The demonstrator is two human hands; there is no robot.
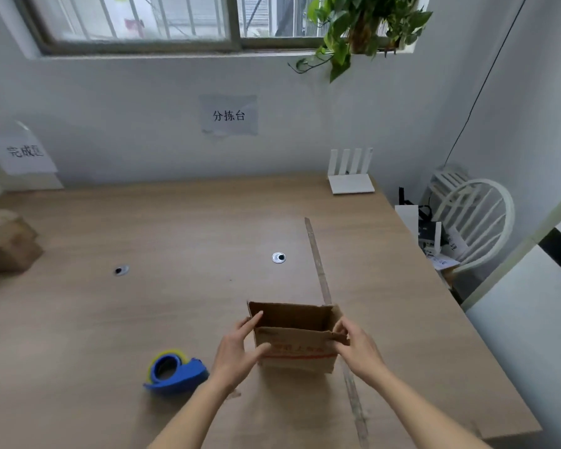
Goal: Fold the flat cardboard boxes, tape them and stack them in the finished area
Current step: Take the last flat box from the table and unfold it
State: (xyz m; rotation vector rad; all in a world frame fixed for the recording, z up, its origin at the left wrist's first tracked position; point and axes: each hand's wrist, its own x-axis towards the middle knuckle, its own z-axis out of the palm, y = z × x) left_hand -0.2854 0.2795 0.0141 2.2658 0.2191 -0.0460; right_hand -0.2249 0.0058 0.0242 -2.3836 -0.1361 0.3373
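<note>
A small brown cardboard box (297, 350) with red print stands opened up on the wooden table (175, 228), its top open toward me. My left hand (238, 346) holds its left side, fingers along the wall and thumb on the front face. My right hand (357, 346) pinches the flap at the box's right corner. A blue tape dispenser (175, 372) with a yellow roll lies on the table to the left of my left arm. Folded brown boxes (8, 244) are stacked at the table's far left edge, below a paper sign (25, 152).
A strip of tape (321, 264) runs down the table past the box's right side. Two round cable grommets (278, 257) sit in the tabletop. A white router (350, 176) stands at the back right. A white chair (473, 218) with clutter is beyond the right edge.
</note>
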